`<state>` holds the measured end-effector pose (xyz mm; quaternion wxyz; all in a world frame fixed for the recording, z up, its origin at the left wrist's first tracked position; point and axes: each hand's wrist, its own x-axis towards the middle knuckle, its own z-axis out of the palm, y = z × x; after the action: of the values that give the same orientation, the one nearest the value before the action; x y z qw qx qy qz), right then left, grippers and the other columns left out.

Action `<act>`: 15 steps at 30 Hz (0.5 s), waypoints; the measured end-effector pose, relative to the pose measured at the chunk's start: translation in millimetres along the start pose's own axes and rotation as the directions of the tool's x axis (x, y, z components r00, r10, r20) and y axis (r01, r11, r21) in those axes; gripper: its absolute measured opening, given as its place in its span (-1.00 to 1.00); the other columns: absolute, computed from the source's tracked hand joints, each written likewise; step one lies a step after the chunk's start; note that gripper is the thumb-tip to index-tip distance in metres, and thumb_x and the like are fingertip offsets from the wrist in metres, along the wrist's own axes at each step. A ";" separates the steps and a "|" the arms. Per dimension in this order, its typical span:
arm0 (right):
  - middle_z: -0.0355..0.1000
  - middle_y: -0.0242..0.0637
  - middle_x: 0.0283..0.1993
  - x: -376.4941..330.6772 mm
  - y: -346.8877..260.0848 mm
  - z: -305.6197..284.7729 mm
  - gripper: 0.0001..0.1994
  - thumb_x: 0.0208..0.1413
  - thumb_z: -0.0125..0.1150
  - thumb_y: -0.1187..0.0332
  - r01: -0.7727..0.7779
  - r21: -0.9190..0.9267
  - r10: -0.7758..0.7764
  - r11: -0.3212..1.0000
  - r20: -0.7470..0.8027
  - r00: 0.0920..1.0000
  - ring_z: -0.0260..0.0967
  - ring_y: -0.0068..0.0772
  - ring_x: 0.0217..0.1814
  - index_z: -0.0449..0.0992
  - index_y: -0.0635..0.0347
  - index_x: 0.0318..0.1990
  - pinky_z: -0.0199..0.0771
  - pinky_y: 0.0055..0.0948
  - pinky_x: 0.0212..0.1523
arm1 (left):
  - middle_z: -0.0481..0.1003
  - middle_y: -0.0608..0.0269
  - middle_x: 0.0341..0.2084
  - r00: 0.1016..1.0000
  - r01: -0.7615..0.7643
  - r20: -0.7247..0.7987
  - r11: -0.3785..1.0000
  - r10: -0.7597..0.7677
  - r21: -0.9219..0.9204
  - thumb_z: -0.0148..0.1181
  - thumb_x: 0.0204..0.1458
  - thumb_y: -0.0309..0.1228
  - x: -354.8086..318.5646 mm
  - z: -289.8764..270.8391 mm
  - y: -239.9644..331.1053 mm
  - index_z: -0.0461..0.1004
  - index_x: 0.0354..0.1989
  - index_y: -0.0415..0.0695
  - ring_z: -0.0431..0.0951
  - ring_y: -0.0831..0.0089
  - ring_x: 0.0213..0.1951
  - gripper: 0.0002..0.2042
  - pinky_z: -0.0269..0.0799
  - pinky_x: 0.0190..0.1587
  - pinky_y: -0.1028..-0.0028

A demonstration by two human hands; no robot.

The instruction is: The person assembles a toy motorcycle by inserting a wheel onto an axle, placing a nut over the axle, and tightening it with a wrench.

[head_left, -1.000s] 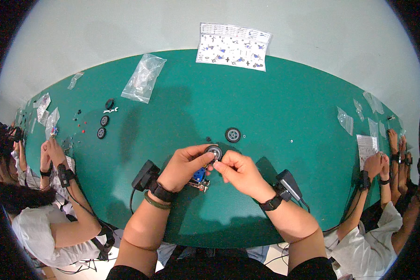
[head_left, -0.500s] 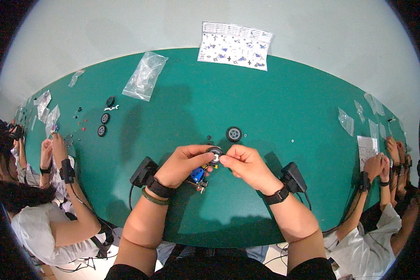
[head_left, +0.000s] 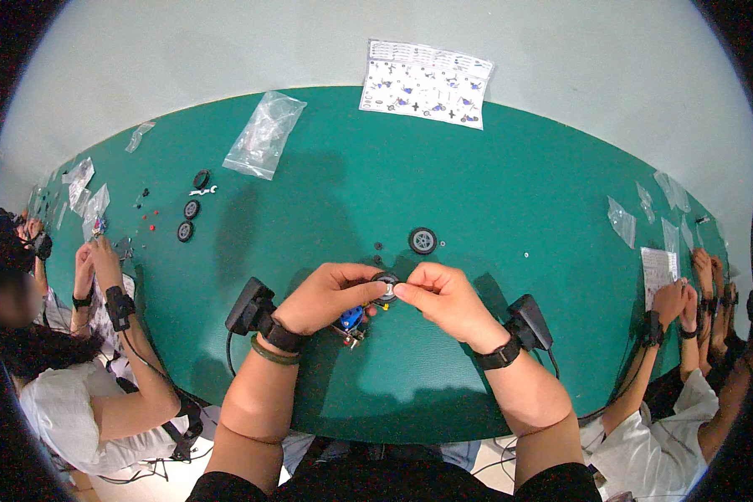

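Bare forearms. The left hand (head_left: 326,297) carries a black wristband, green bracelet and black cabled wrist unit; the right hand (head_left: 443,299) carries a black wristband and matching unit.

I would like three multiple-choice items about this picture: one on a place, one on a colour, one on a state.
1. Where does the instruction sheet lie?
A. at the far edge of the table
B. under the left hand
C. on the floor

2. What colour is the table?
A. red
B. green
C. white

3. How is the small black wheel held?
A. it lies free on the table
B. by the right hand alone
C. pinched between the left hand and the right hand

Answers: 1 A, the sheet overhangs the far rim; 2 B, the top is plainly green; 3 C, fingertips of both hands meet on the wheel.
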<state>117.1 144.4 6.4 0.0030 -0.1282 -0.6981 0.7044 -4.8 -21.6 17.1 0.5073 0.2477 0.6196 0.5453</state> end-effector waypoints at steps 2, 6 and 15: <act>0.16 -0.66 -0.63 0.6 0.0 2.9 -0.81 0.07 0.16 0.36 -0.029 0.036 0.029 0.999 -0.015 0.999 -0.01 -0.86 -0.58 0.34 0.14 -0.53 -0.04 -0.71 -0.61 | 0.47 0.39 -0.48 0.999 -0.022 -0.027 1.000 0.022 -0.006 0.12 0.05 -0.33 -1.7 2.3 0.8 0.48 -0.19 -0.21 0.40 0.69 -0.51 -0.76 0.34 -0.44 0.66; 0.23 -0.58 -0.63 -3.0 6.7 12.5 -0.78 0.06 0.17 0.33 0.075 -0.046 -0.081 0.996 -0.161 0.984 0.07 -0.79 -0.55 0.33 0.18 -0.54 0.06 -0.65 -0.59 | 0.48 0.38 -0.47 0.982 -0.068 -0.177 0.997 0.059 -0.045 0.13 0.04 -0.33 -0.4 14.1 -0.9 0.48 -0.19 -0.22 0.41 0.68 -0.49 -0.76 0.34 -0.44 0.65; 0.16 -0.60 -0.58 -0.2 2.2 5.5 -0.85 0.10 0.11 0.35 0.082 0.010 -0.080 0.997 -0.122 0.989 0.06 -0.79 -0.58 0.30 0.13 -0.43 0.08 -0.70 -0.59 | 0.51 0.29 -0.42 0.977 -0.044 -0.211 0.984 0.006 -0.174 0.14 0.02 -0.40 -0.8 15.5 -4.2 0.46 -0.17 -0.24 0.47 0.59 -0.45 -0.77 0.40 -0.39 0.60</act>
<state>116.7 138.9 4.2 0.0751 -0.1425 -0.6958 0.6999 10.4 -16.9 15.2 0.4524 0.1504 0.6152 0.6279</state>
